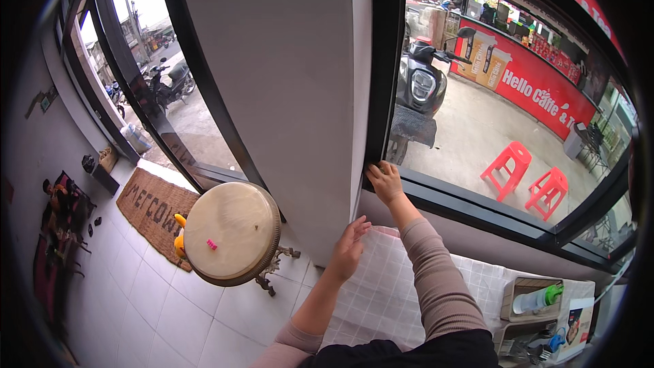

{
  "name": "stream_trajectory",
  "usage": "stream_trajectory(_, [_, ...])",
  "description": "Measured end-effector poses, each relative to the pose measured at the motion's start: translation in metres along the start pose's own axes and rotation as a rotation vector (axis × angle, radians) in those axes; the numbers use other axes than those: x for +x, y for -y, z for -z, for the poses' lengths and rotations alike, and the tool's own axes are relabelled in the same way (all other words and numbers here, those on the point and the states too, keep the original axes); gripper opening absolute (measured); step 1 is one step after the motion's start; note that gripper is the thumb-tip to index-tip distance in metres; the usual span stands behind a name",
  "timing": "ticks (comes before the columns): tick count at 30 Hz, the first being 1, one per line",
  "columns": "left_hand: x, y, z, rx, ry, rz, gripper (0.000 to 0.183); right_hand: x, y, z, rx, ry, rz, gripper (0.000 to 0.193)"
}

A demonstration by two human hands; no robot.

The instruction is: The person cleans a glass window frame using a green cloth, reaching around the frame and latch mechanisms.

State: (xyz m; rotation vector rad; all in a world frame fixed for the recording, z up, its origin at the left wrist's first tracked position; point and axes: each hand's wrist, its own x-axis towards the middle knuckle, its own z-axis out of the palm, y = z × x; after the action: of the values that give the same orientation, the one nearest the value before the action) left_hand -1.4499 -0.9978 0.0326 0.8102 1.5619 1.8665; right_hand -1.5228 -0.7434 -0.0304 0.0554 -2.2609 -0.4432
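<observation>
My right hand (387, 181) reaches to the lower left corner of the black window frame (436, 194), beside the white wall edge. Its fingers are bent together at the corner; whatever lies between them is too small to make out. Lower and to the left, my left hand (349, 251) is raised beside the base of the grey pillar (286, 82). Its fingers are stretched and it holds nothing that I can see. Below both hands spreads a white checked tablecloth (388, 286), with a bit of pink at its far edge.
A round cream-topped stool (228, 228) with a small pink item stands left. Behind it lies a brown doormat (157, 211). Baskets (507, 300) with a green-capped bottle (538, 299) sit right. Through the glass are a motorcycle (421, 88) and red plastic stools (507, 167).
</observation>
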Motion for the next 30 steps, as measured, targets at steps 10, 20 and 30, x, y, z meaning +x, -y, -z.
stream_trajectory(10, [-0.001, 0.024, -0.011, 0.053, 0.024, 0.102, 0.055, -0.079, -0.029, 0.000, 0.266, 0.322, -0.017, 0.028])
stream_trajectory(20, [0.022, 0.026, -0.074, -0.003, 0.160, 0.118, 0.053, -0.255, -0.152, 0.127, 0.125, 0.275, -0.547, 0.055])
stream_trajectory(30, [0.011, 0.031, -0.140, 0.019, 0.321, 0.190, 0.048, -0.293, -0.187, 0.167, -0.218, 0.330, -1.315, 0.034])
